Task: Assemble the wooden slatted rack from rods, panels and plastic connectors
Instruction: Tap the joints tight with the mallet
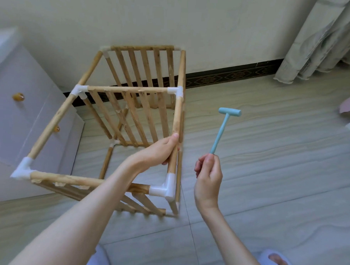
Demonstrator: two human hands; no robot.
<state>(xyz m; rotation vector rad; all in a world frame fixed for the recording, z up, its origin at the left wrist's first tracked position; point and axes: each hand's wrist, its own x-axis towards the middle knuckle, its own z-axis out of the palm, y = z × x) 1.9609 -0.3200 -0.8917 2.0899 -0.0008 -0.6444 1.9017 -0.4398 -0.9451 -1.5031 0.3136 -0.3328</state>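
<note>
Standing on the floor by the wall, the rack (pixel 130 118) looks nearly whole — the left hand (pixel 161 149) grips its right top rod (pixel 175 132), the right hand (pixel 207 173) pinches a blue mallet (pixel 223 127). Tap each connector (pixel 163 189) squarely, lightly, bracing the frame.

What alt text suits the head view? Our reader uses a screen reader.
A person's left hand grips a top rod of a wooden slatted rack standing on the floor, while the right hand holds a small blue plastic hammer raised beside it.
</note>
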